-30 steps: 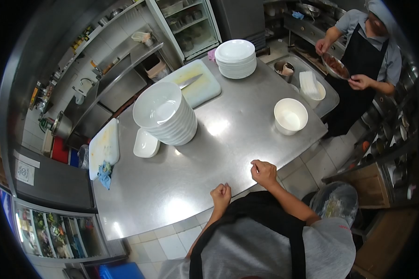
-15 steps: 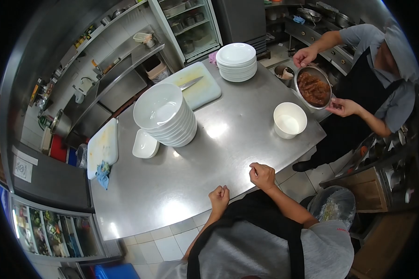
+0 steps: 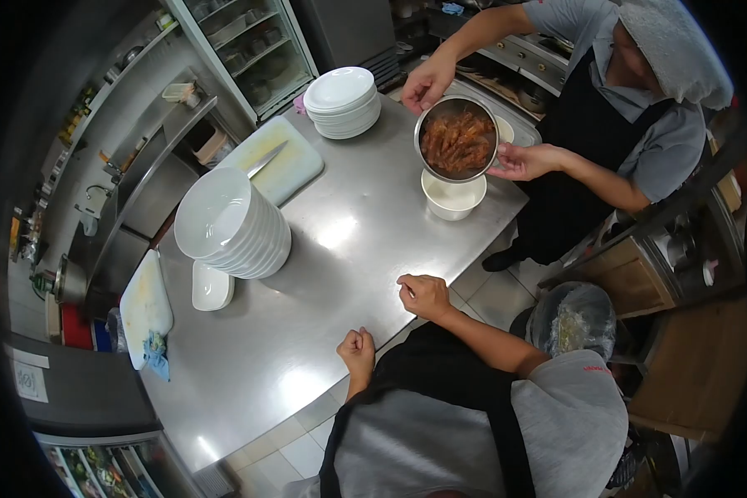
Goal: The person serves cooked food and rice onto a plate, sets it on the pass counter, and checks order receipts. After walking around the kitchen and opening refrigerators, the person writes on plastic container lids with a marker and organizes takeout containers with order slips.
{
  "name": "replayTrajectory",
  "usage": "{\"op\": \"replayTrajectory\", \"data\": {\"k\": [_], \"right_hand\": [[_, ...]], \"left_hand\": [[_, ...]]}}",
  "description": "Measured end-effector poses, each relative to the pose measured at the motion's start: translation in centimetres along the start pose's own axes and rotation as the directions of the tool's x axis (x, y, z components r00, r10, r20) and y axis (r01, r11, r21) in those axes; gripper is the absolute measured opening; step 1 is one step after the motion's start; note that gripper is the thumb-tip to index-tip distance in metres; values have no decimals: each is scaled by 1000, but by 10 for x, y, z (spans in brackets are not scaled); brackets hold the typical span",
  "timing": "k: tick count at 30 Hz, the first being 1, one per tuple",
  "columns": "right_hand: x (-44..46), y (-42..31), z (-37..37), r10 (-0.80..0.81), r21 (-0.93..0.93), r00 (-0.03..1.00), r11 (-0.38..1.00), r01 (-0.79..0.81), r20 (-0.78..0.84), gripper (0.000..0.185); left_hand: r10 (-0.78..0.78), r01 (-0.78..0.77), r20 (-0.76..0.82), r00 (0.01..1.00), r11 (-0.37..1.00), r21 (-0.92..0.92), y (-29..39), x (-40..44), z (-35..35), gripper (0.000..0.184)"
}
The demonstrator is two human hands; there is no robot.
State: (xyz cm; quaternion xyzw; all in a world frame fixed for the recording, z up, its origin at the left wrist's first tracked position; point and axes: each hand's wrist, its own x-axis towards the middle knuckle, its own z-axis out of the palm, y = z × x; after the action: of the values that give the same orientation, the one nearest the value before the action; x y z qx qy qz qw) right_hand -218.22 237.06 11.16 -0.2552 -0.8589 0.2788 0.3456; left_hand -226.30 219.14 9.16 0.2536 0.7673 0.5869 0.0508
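Note:
My left hand (image 3: 357,352) is curled into a loose fist by the near edge of the steel table (image 3: 324,286), with nothing visible in it. My right hand (image 3: 424,296) is also closed and rests at the table's edge, to the right of the left one. Across the corner, a co-worker holds a metal bowl (image 3: 456,139) of reddish-brown, saucy food with both hands. The bowl is tilted above a white round tub (image 3: 454,197), partly covering its opening. Another pale container (image 3: 504,130) shows partly behind the metal bowl.
A tall stack of white bowls (image 3: 232,224) stands beside a small white dish (image 3: 212,287). Behind are stacked white plates (image 3: 340,101) and a cutting board (image 3: 295,158) with a knife (image 3: 267,159). Another board (image 3: 145,303) with a blue cloth (image 3: 155,355) lies left; a lined bin (image 3: 573,319) stands right.
The co-worker has brought the metal bowl from beside the table to above the white tub. My view has shifted, while my hands stay closed at the table's edge.

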Motion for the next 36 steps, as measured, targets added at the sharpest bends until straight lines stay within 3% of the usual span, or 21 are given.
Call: {"op": "replayTrajectory", "data": {"k": [3, 5, 7, 9, 12, 14, 20, 23, 30, 32, 35, 36], "right_hand": [[-5, 1, -2, 6, 8, 999, 1000, -6, -35, 11], [-1, 0, 1, -56, 15, 993, 998, 57, -108, 14], [2, -3, -1, -10, 18, 1000, 1000, 10, -28, 15], [-3, 6, 15, -106, -50, 993, 993, 103, -60, 11], [-4, -5, 17, -119, -2, 993, 993, 119, -14, 9], [-3, -7, 13, -50, -86, 999, 995, 50, 7, 10], [-3, 3, 16, -139, -82, 990, 987, 136, -36, 8], [-2, -4, 12, -66, -46, 998, 997, 66, 15, 10], [-1, -5, 13, -73, -69, 997, 995, 73, 2, 9], [-3, 1, 17, -144, -51, 988, 989, 141, -57, 10], [-4, 3, 15, -49, -24, 999, 998, 49, 13, 15], [-4, 3, 14, -15, -35, 1000, 999, 15, 21, 16]], "left_hand": [[-51, 50, -13, 999, 997, -50, -5, -2, 2, 37], [65, -64, 8, 998, 996, -69, 16, 0, 1, 29], [142, -143, -27, 989, 990, -10, 2, -1, 5, 20], [102, -103, -23, 995, 993, -62, 1, 1, 1, 18], [73, -74, -69, 995, 997, -6, 7, 0, -8, 21], [41, -41, -16, 999, 999, 4, 16, 1, -9, 24], [70, -72, -66, 995, 997, -24, 17, 2, -6, 35], [79, -79, -69, 995, 997, -7, 17, 2, -6, 36], [64, -65, -42, 997, 998, -18, 19, 2, -9, 35], [46, -46, -19, 999, 999, -1, 12, 1, -8, 26], [40, -44, -32, 999, 990, -134, -2, -2, -2, 11], [24, -25, -24, 999, 999, -43, -2, -3, -2, 12]]}}
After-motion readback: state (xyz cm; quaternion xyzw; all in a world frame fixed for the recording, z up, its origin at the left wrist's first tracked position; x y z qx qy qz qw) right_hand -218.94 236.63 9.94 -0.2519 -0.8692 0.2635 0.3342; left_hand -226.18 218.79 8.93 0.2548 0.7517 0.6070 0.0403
